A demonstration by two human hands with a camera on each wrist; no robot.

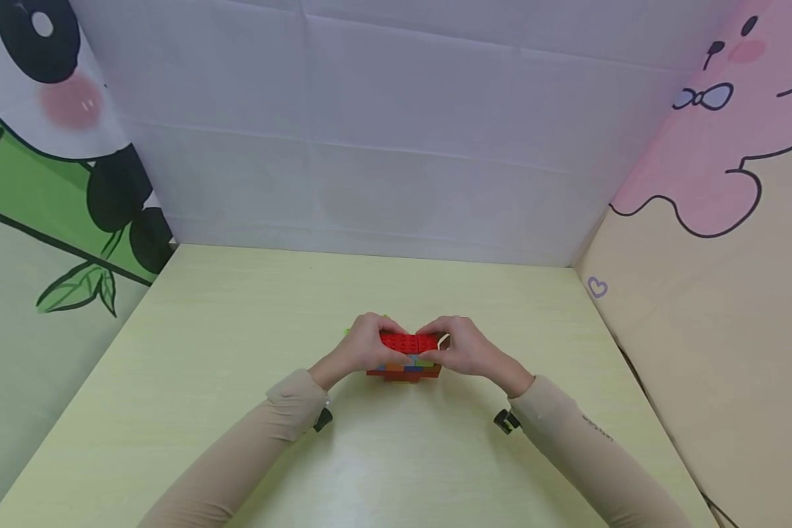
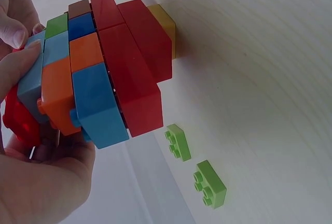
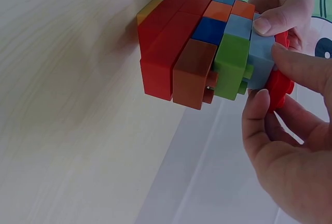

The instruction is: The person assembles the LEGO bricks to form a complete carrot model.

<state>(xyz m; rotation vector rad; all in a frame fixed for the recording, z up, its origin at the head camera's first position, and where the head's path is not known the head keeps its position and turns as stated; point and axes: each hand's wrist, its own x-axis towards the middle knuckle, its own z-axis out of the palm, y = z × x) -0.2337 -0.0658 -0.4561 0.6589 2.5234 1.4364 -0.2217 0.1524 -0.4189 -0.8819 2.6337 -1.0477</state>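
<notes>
A model of toy building bricks (image 1: 404,370) stands on the table between both hands. Its narrow foot is a yellow brick (image 2: 162,24), below layers of red bricks. Above these come blue, orange, brown (image 3: 193,76) and green bricks, then a grey-blue layer. Red studded bricks (image 1: 408,342) form the top. My left hand (image 1: 364,343) grips the upper part from the left, thumb on the near face and fingers behind. From the right my right hand (image 1: 463,347) holds it likewise, its thumb and fingers around the red and grey-blue bricks (image 3: 261,53).
Two light green bricks, one nearer (image 2: 210,185) and one farther (image 2: 178,142) in the left wrist view, lie on the table behind the model. The pale wooden table (image 1: 270,308) ends at a white back wall (image 1: 402,183), with printed side panels left and right.
</notes>
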